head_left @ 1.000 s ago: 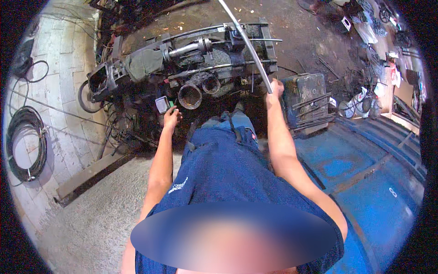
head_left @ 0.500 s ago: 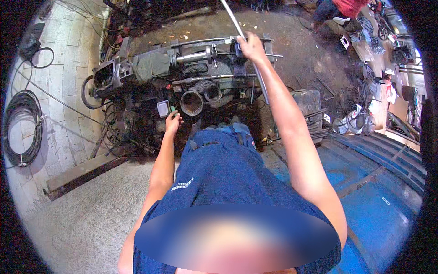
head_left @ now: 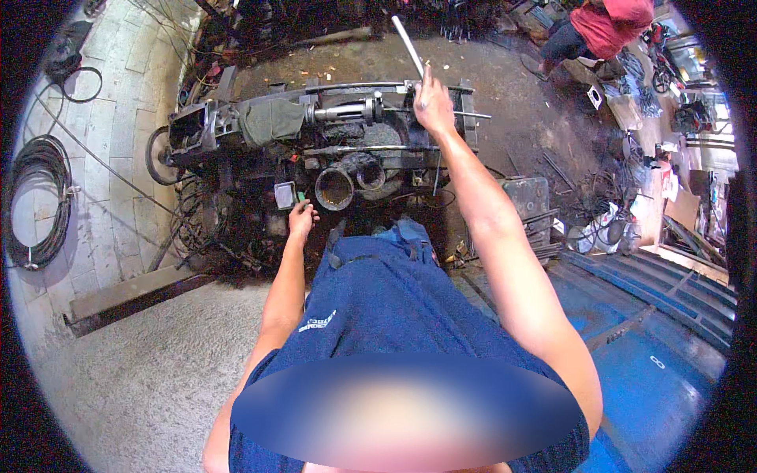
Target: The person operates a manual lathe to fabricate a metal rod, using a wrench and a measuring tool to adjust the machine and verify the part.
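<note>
Ahead of me is a greasy machine with a shiny shaft, metal rails and round openings. My right hand is at its right end, closed around a long pale metal rod. The rod's upper end sticks out beyond my fingers, pointing away and left; its lower part is hidden by my hand and forearm. My left hand is low by the machine's near side, fingers closed on a small green object whose kind is unclear. Just beyond it is a small pale square tray.
A coiled black cable hangs on the pale wall at left. Beside me at right lies a blue metal panel. A person in red is at the far right, near scattered parts. A beam lies at lower left.
The rod's upper end has come down into view, and the length that showed beside my right forearm is now hidden. My right hand has shifted slightly nearer. My left hand has barely moved.
</note>
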